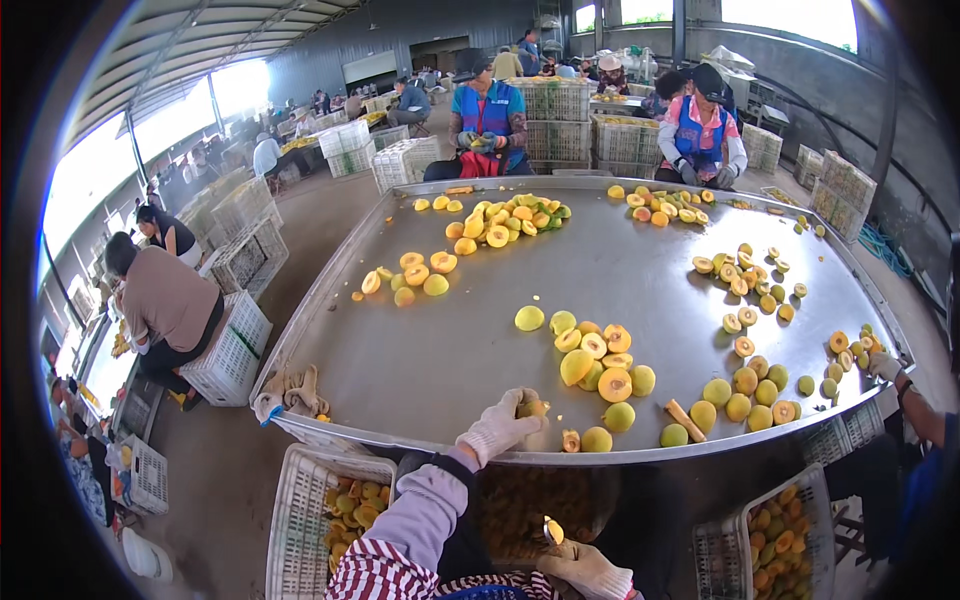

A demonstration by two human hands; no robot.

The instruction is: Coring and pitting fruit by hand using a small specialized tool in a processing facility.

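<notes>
My left hand [496, 427], in a pale knit glove, is over the near edge of the metal table [420, 360]. Its fingers close on a yellow-green stone fruit [534, 409], partly hidden by them. Low in the picture, my right hand [589, 571], also gloved, grips a small metal spoon-like tool [549, 531] with a yellow bit on its tip; its handle is hidden in the fist. Just beyond my left hand lies a pile of halved fruit [592, 345], some cut faces up. A fruit half showing its stone [571, 440] rests by the near rim.
A crate of fruit [330, 480] stands below left, another [787, 525] below right. Crumpled gloves [292, 391] lie on the table's left corner. A brown stick [685, 420] lies among fruit. Co-workers sit across the table; another person's gloved hand [885, 366] is at the right edge.
</notes>
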